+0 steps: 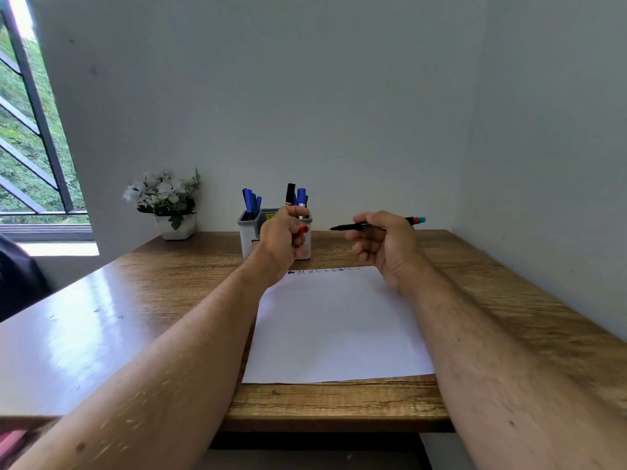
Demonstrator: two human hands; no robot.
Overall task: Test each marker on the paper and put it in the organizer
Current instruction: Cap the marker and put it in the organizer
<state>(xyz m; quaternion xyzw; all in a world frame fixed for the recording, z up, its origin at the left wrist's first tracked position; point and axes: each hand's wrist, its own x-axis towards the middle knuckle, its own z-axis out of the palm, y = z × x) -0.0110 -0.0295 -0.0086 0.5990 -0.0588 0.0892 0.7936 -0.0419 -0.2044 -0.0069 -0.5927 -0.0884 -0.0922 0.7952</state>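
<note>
We see soft daylight entering from the window point(30, 130) at nine o'clock, where the top pane is blown out to white. It throws a broad pale glare across the surface point(68, 334) toward eight o'clock, washing out the wood grain there. The wall point(305, 96) is evenly and rather dimly lit. Wide-angle distortion bends the window bars and stretches the forearms at the bottom edge. The hands point(283, 237) look slightly soft; the paper point(336, 327) is nearly shadowless.
</note>
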